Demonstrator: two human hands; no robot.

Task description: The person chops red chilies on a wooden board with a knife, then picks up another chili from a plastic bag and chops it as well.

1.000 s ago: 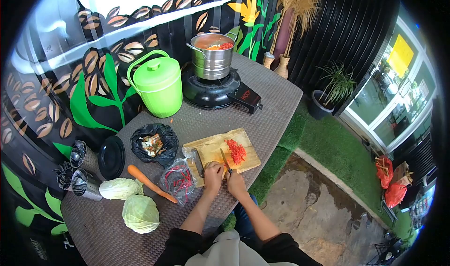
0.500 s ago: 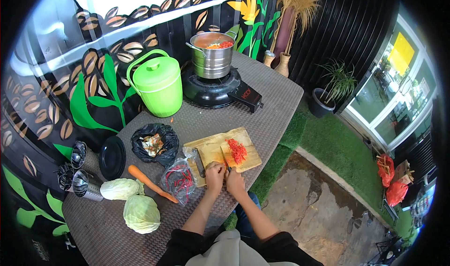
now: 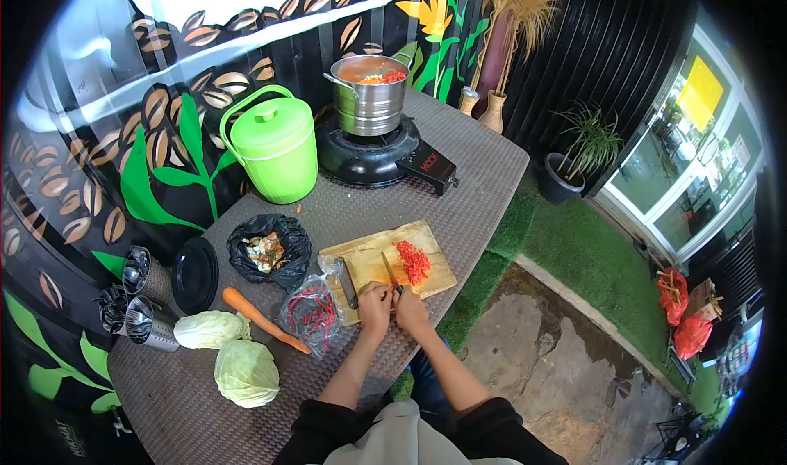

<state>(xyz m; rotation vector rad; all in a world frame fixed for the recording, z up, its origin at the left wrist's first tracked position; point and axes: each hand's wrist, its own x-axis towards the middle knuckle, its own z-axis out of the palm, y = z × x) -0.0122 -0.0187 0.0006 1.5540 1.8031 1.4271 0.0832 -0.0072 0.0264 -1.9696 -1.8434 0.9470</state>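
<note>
My right hand (image 3: 411, 310) is closed around the handle of a knife (image 3: 389, 268), whose blade points away over the wooden cutting board (image 3: 371, 249). Close beside it, my left hand (image 3: 375, 307) has its fingers drawn together at the board's near edge; what they pinch, if anything, is hidden. A pile of finely chopped red chili (image 3: 412, 262) lies on the board just right of the blade. Along the board's left side rests a second, wider dark blade (image 3: 349, 283). Left of that, a clear plastic bag (image 3: 312, 316) holds whole red chilies.
A carrot (image 3: 264, 321), napa cabbage (image 3: 211, 330) and round cabbage (image 3: 247, 374) lie left. Behind are a black bag of scraps (image 3: 288, 234), a green lidded bucket (image 3: 275, 149) and a steel pot (image 3: 369, 108) on a portable stove (image 3: 366, 160). Utensil holders (image 3: 154, 325) stand far left.
The knife blade has swung slightly left, leaving a wider gap to the chili pile. My hands stay close together at the board's near edge.
</note>
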